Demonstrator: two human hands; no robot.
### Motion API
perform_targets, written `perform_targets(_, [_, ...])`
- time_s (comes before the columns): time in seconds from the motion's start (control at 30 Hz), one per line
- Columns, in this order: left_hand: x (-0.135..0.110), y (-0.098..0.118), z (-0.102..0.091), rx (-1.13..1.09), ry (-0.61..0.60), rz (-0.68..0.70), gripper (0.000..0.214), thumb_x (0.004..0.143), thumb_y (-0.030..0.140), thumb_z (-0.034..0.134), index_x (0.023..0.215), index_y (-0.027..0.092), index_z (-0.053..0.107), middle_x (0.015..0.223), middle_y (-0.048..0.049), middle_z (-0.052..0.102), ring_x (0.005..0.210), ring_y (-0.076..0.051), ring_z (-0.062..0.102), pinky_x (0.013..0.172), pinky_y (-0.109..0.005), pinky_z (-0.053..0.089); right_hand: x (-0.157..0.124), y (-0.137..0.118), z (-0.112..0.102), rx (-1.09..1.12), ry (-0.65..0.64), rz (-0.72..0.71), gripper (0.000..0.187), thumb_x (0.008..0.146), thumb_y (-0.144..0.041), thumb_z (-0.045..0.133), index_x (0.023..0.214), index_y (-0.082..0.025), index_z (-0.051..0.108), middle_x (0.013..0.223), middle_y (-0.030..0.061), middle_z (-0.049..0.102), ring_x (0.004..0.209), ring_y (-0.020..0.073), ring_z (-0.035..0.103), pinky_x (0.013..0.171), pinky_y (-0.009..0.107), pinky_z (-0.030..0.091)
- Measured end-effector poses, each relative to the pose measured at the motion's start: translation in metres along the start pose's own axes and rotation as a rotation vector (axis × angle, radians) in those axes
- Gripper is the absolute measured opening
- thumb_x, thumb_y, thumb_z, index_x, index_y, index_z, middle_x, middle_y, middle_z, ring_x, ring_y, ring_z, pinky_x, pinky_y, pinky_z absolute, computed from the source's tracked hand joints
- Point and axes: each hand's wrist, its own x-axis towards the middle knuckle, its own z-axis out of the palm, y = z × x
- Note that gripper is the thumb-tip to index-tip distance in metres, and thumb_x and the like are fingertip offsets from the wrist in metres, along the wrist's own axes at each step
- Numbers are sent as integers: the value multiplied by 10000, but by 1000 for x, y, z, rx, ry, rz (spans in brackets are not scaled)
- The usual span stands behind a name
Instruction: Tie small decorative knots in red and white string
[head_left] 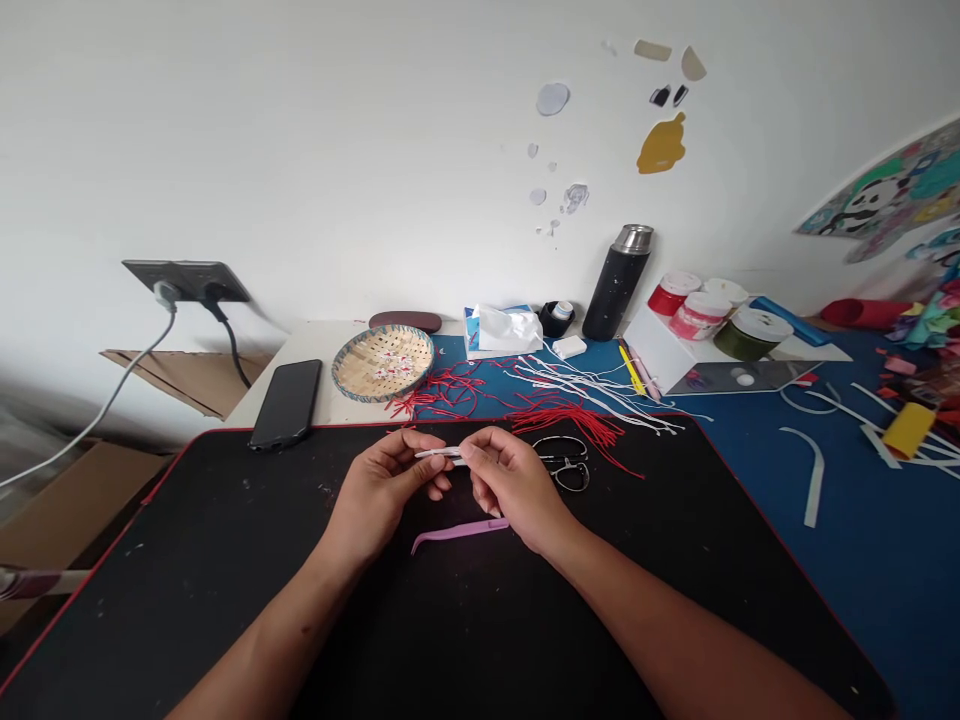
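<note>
Between my two hands stretches a short length of white cord [439, 453], pinched at both ends above the black mat. My left hand [386, 485] grips it with thumb and forefinger. On the other side my right hand [514, 480] pinches it as well, its fingers curled and partly hiding the cord. Just below the hands lie pink bent-tip tweezers [461, 532], their right end close to my right hand. Behind my right hand are scissors [571, 475], with the handles showing and the blades mostly covered.
Red cords [577, 418] and white cords [600, 375] lie loose at the mat's back edge. Further back stand a woven basket [352, 385], a tissue pack [506, 330], a black thermos [617, 285] and spools of cord [750, 335]. A phone [286, 403] rests at the left.
</note>
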Motion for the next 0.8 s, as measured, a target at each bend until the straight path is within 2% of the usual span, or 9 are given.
perform_targets(0.17, [-1,0,1,58,-25,-9,291,760,379,888,886,151,758,669,-29,741,609,-160,675,591,-262,548,-1,-2,1,-68,-48,-35,390,878,-571,687,907,-187,624,541,-72,526,415,83,433,396,199,327])
perform_targets(0.33, [-2,-1,3,38,16,-10,352,756,390,887,990,170,743,706,-18,744,640,-172,691,617,-275,563,0,1,2,-84,-24,-31,357,874,-539,694,879,-191,614,521,-81,511,402,81,417,393,201,334])
perform_targets(0.57, [-3,0,5,87,67,15,313,724,393,897,911,187,753,753,-10,730,646,-170,682,628,-286,574,0,3,3,-84,-11,-43,328,867,-508,701,870,-193,608,520,-86,504,395,79,420,390,199,327])
perform_targets(0.8, [-4,1,3,181,88,28,311,746,409,870,948,188,786,794,-28,750,652,-172,678,633,-289,577,-1,3,3,-91,-10,-35,323,876,-506,692,871,-195,601,512,-87,502,389,80,419,390,202,329])
